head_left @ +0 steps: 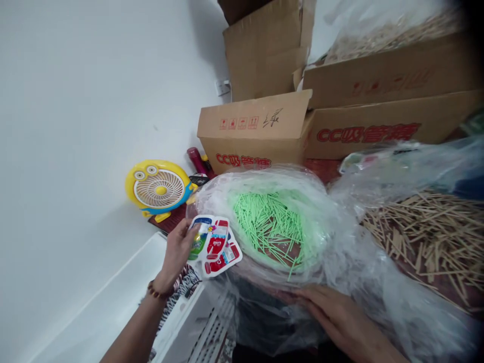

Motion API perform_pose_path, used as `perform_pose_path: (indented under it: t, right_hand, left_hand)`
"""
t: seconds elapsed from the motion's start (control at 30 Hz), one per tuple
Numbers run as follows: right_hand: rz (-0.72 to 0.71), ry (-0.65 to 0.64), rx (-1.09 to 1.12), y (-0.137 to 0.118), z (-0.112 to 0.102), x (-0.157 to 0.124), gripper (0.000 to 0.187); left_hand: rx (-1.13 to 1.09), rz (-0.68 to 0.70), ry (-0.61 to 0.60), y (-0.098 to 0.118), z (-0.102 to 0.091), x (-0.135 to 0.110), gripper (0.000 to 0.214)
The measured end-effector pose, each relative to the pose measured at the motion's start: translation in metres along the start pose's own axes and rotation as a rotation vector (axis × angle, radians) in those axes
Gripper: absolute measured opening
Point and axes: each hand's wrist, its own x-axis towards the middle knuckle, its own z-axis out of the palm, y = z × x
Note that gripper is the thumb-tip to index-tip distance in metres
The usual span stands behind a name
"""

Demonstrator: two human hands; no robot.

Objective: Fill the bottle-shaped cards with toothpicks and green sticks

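Note:
My left hand point(181, 244) grips flat white packets point(217, 242) printed with red, green and blue drink bottles, thumb on top. They overlap in a fan beside a clear plastic bag point(212, 189) that lies spread open. Inside the bag is a heap of thin light-green sticks point(270, 222), perhaps straws; their exact kind is not plain. My right hand point(328, 307) rests at the near edge of the bag, fingers stretched out flat on the plastic. Nothing shows in its grip, though the fingertips are partly blurred.
Tan sticks point(438, 242) lie in more plastic at the right. Cardboard boxes point(260, 118) with red lettering stand behind. A yellow and blue fan point(161, 189) and a dark red bottle point(196, 160) are by the wall. White slatted furniture point(196, 322) sits below my left arm.

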Motion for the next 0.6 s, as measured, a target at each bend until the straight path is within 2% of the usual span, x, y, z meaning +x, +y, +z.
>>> perform_pose_path:
  t: [0.07,0.13,0.17,0.23,0.3,0.4,0.47,0.6]
  right_hand:
    - [0.044,0.059,0.135,-0.014,-0.008,0.021,0.025]
    - [0.086,0.127,0.259,-0.031,-0.014,0.044,0.026]
    - [0.114,0.123,0.321,-0.038,-0.014,0.054,0.027]
    - [0.191,0.023,0.412,-0.046,-0.011,0.07,0.02]
    - [0.223,-0.012,0.401,-0.043,-0.003,0.075,0.013]
    - [0.286,0.003,0.384,-0.027,0.009,0.069,0.019]
    - [0.312,-0.004,0.367,-0.017,0.012,0.061,0.02]
    - [0.264,-0.037,0.238,-0.01,0.009,0.056,0.022]
  left_hand:
    - [-0.091,0.03,-0.204,0.022,-0.001,-0.019,0.025]
    - [-0.097,0.089,-0.375,0.043,0.009,-0.038,0.026]
    - [-0.079,0.145,-0.445,0.051,0.018,-0.048,0.026]
    - [-0.06,0.24,-0.556,0.062,0.041,-0.064,0.024]
    - [-0.094,0.236,-0.571,0.064,0.064,-0.077,0.022]
    - [-0.134,0.181,-0.58,0.054,0.089,-0.088,0.021]
    - [-0.158,0.153,-0.586,0.047,0.098,-0.092,0.022]
    - [-0.208,0.099,-0.581,0.038,0.107,-0.098,0.026]
